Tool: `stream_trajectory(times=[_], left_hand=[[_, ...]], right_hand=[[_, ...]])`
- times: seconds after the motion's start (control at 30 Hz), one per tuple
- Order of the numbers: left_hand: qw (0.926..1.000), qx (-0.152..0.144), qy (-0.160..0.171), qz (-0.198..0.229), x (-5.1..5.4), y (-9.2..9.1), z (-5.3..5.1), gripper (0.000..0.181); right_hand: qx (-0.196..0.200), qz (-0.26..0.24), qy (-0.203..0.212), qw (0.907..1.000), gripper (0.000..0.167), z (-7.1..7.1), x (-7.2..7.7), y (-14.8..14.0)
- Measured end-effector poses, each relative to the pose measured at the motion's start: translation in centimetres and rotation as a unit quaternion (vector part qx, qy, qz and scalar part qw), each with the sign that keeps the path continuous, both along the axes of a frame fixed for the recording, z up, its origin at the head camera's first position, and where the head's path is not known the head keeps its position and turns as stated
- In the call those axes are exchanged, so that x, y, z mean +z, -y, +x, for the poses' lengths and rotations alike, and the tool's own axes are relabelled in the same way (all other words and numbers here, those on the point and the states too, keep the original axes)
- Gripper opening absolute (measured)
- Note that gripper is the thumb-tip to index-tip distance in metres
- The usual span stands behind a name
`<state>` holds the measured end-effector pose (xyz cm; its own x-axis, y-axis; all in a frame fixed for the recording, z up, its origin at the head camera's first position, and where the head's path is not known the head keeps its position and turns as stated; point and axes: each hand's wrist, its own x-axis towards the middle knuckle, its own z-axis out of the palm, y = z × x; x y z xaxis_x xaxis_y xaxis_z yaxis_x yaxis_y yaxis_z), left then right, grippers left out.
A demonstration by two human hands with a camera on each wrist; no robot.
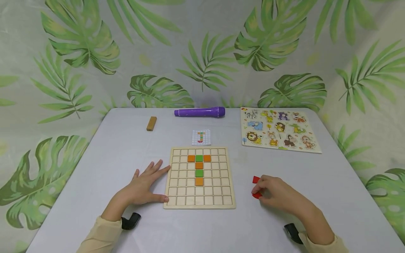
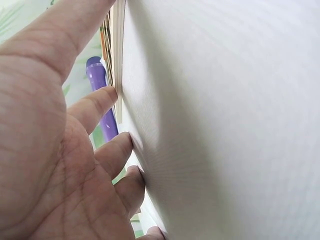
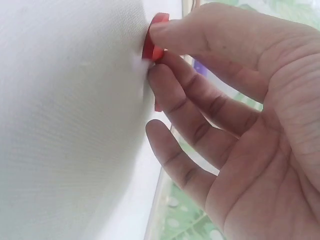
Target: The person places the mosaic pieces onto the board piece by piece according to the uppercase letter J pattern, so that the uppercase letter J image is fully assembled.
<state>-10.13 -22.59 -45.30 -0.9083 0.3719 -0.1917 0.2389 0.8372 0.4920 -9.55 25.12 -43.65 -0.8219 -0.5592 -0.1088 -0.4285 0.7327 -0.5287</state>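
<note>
A wooden grid board (image 1: 183, 191) lies on the table with orange and green square tiles (image 1: 199, 166) set in a T shape. My left hand (image 1: 142, 186) rests at the board's left edge, fingers spread, with thumb and index fingertip touching the frame. To the right of the board, my right hand (image 1: 276, 193) pinches a red curved-edged piece (image 3: 159, 37) between thumb and index finger, low at the tabletop. Just behind those fingers lies a second red piece (image 1: 256, 179), partly hidden by the hand. Behind the board is a small pattern card (image 1: 205, 137) showing a coloured figure on a grid.
A purple microphone-shaped object (image 1: 199, 112) lies along the table's back edge. At the back left is a small brown wooden block (image 1: 151, 123). An animal puzzle board (image 1: 264, 128) occupies the back right. Leaf-print cloth (image 1: 202, 63) hangs behind the white table (image 1: 202, 232).
</note>
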Motion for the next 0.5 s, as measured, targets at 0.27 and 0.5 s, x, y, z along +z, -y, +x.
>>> stream_trajectory(times=[0.27,0.5], left_hand=[[1.0000,-0.001,0.003,0.001,0.17,-0.06,0.01,0.110],[1.0000,0.001,0.004,0.005,0.04,0.03,-0.02,0.110]], right_hand=[[-0.014,0.006,0.003,0.9999,0.023,0.05,0.06,-0.15],[-0.058,0.011,0.004,0.9983,0.027,0.24,-0.21,-0.75]])
